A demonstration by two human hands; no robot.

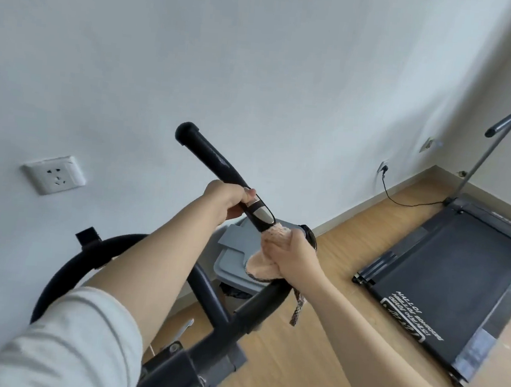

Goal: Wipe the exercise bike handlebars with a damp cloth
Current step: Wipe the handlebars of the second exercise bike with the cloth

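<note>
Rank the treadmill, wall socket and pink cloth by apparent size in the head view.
Largest: treadmill.
Then wall socket and pink cloth, which look alike; the right hand covers part of the cloth, so I won't rank them.

A single wide-angle view looks from the person's head, forward and down along both forearms, tilted sideways. Close at mid-frame sit the left hand [226, 202] gripping the black padded curved handlebar [207, 157] and the right hand [294, 257] holding a pink fluffy cloth [261, 268]. Beyond the hands rises a plain white wall [261, 53].
</note>
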